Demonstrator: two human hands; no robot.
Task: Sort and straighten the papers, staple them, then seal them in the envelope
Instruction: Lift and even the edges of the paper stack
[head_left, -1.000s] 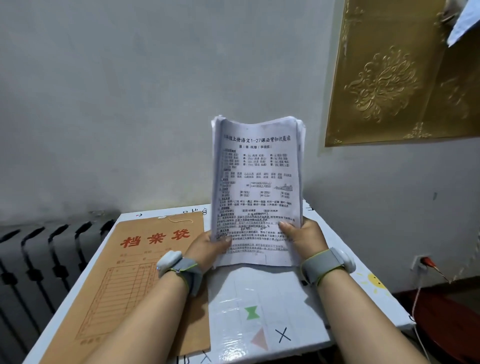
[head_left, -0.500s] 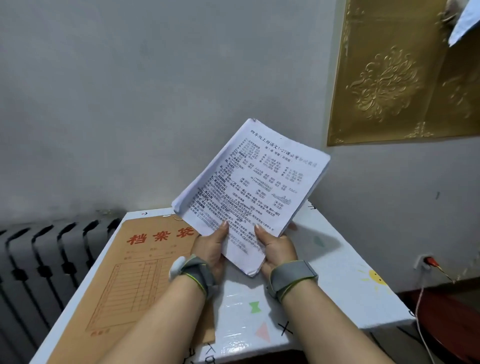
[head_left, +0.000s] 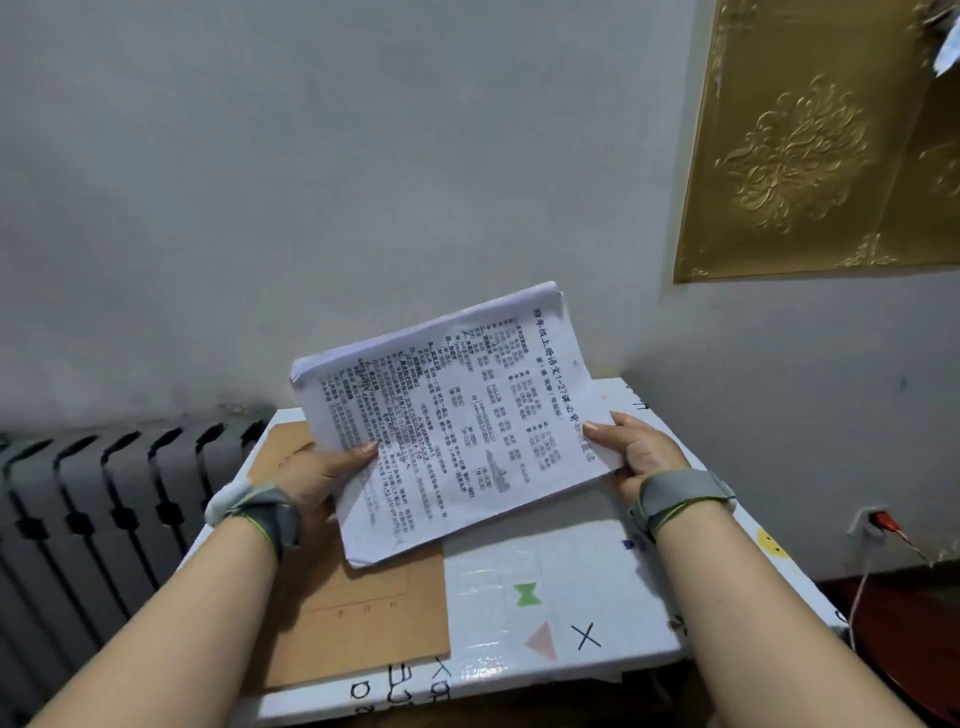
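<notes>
Both hands hold a thick stack of printed papers (head_left: 457, 431) above the far half of a white table (head_left: 597, 571). The stack is turned sideways, so its lines of print run up and down and the heading lies along its right-hand side. The left hand (head_left: 311, 478) grips the stack's left side, thumb (head_left: 363, 449) pressed on the top sheet and the fingers curled out of sight beneath. The right hand (head_left: 644, 452) grips the right side the same way, thumb on the printed face and fingers under the pile. The stack tilts, its far edge raised toward the wall and its near left corner lowest; that corner overlaps a brown envelope (head_left: 358, 613), though whether it touches it cannot be told. The envelope lies flat along the table's left edge, its near end close to the front edge, with part of it hidden by the papers and the left forearm. Each wrist wears a grey band (head_left: 680, 493). On the table near the front edge are a green bow-tie mark (head_left: 527, 594), a pink triangle (head_left: 541, 640) and a black cross (head_left: 585, 636). A dark radiator (head_left: 104, 493) stands just left of the table, and a gold embossed panel (head_left: 810, 140) hangs on the wall above its right side.
</notes>
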